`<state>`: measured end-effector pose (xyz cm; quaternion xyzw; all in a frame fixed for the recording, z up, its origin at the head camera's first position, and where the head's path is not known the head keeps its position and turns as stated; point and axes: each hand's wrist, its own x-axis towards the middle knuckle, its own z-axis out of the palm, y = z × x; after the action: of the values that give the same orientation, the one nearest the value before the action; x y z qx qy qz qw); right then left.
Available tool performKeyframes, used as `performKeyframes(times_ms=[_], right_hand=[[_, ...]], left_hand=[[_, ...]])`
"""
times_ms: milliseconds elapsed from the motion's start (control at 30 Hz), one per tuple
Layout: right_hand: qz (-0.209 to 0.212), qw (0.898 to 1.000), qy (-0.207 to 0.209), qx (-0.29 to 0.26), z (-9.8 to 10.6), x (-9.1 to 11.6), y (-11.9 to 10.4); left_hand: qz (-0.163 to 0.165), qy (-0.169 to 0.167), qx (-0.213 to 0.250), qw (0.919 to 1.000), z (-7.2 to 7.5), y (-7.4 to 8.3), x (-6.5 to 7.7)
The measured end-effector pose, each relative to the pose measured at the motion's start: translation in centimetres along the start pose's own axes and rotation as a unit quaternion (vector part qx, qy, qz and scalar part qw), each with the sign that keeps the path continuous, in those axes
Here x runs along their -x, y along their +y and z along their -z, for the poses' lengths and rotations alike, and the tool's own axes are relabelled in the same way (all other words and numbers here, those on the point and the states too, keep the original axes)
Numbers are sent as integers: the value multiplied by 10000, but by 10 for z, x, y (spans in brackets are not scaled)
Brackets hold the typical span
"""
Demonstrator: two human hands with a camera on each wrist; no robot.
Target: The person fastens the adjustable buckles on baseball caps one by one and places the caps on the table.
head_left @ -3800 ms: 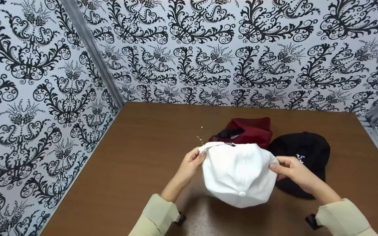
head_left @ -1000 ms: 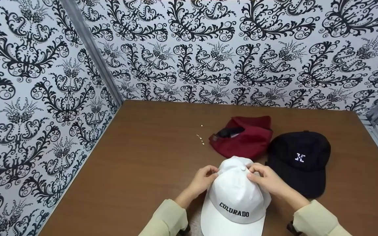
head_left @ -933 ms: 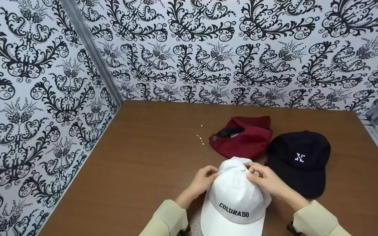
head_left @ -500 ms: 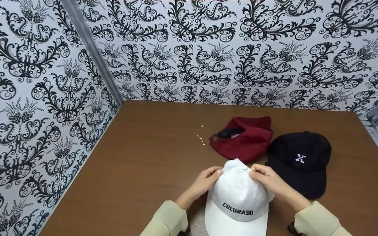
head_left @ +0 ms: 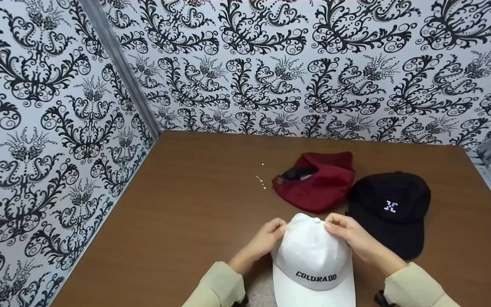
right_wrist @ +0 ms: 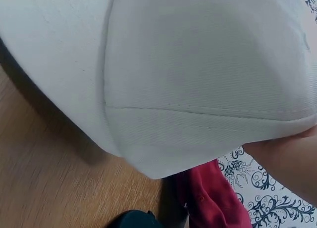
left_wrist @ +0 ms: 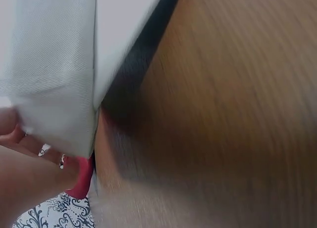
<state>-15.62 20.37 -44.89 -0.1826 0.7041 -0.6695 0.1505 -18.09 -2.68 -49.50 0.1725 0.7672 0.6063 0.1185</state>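
A white baseball cap (head_left: 313,256) with COLORADO in dark letters is at the front of the table, brim toward me. My left hand (head_left: 264,238) pinches the left side of its crown. On the other side, my right hand (head_left: 352,234) pinches the crown near the top button, thumb on the outside. Both wrist views show the cap close up: white cloth (left_wrist: 54,89) on the left, the brim and crown panel (right_wrist: 198,74) on the right. The fingertips behind the fabric are hidden.
Behind the white cap lies a dark red cap (head_left: 322,187), tipped on its side. A black cap (head_left: 392,192) with a small white emblem sits right of it, close to my right hand. Patterned walls (head_left: 271,72) bound the brown table (head_left: 177,204) at the back and sides.
Earlier I held the white cap raised, its crown toward me; it has since been turned with the lettering facing me. In the last second it shifted slightly right and nearer, both hands still on it.
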Motion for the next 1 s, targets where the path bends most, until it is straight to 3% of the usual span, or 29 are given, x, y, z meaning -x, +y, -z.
performKeyframes(times_ms=[133, 267, 500, 667, 1000], right_hand=[[98, 9999, 71, 11, 2, 0, 2], [115, 9998, 96, -100, 3, 0, 2], [-601, 9981, -98, 107, 6, -2, -2], [-995, 9928, -563, 365, 5, -5, -5], [-483, 9960, -739, 98, 2, -5, -9]], left_hand=[[-2, 177, 503, 9986, 3, -4, -2], [115, 115, 1092, 9939, 4, -4, -3], [91, -81, 1689, 9856, 4, 5, 1], [72, -104, 1842, 9828, 1, -2, -3], [20, -139, 1627, 9866, -1, 3, -1]])
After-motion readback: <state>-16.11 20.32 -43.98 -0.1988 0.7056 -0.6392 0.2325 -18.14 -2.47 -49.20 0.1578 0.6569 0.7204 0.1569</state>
